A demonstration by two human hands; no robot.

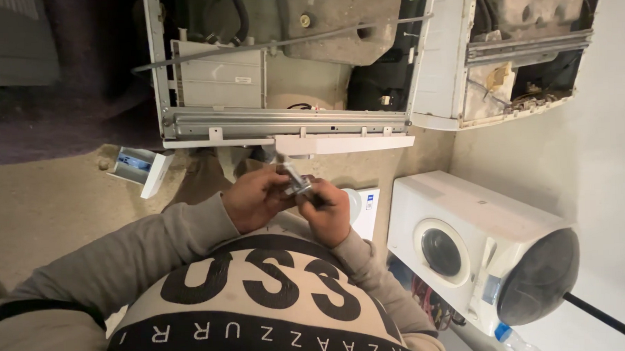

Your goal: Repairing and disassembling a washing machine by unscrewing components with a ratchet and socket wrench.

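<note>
Seen from above, a person in a grey sweatshirt holds a small metal part (297,181) between both hands, close in front of the chest. The left hand (254,197) curls around its near end; the right hand (327,208) pinches the other end along with a dark tool — its kind is too small to tell. The part's long axis runs slantwise, from upper left to lower right. Just beyond the hands stands an opened washing machine (281,73) — top off, insides exposed.
</note>
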